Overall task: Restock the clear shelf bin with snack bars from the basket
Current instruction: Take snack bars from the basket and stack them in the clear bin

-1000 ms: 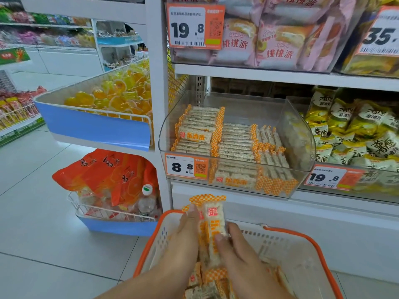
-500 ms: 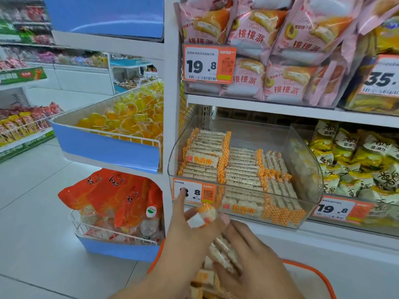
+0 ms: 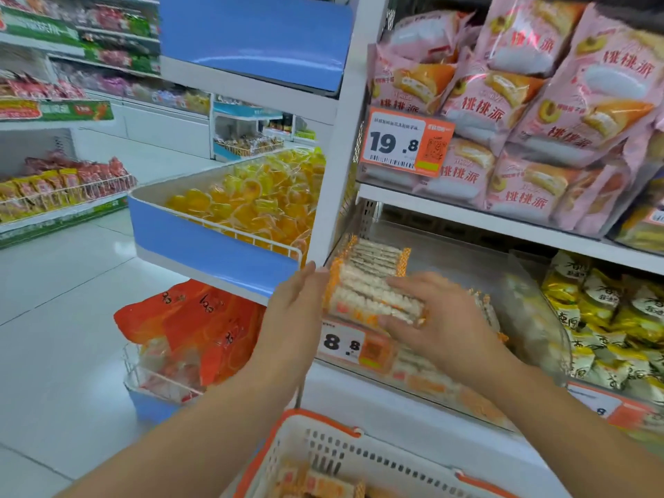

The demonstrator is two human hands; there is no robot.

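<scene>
A bundle of white snack bars [image 3: 370, 300] with orange checked ends is held between my two hands, just over the front left of the clear shelf bin [image 3: 531, 307]. My left hand [image 3: 298, 307] presses flat, fingers straight, against the bundle's left end. My right hand [image 3: 445, 318] grips the right end, fingers on top and thumb below. More bars lie stacked in rows inside the bin behind and below the bundle. The white basket [image 3: 341, 451] with an orange rim sits at the bottom, with several bars [image 3: 316, 483] in it.
An 8.8 price tag [image 3: 345, 343] is on the bin's front. A white shelf upright [image 3: 337, 138] stands just left of the bin. Beyond it are a blue tray of yellow jelly cups [image 3: 251, 203] and orange bags [image 3: 201, 325]. Pink cake bags [image 3: 539, 120] fill the shelf above; yellow packs [image 3: 611, 318] lie to the right.
Both hands have risen out of the basket with the bars and now hold them sideways over the bin's front left. The view has tilted up and moved closer.
</scene>
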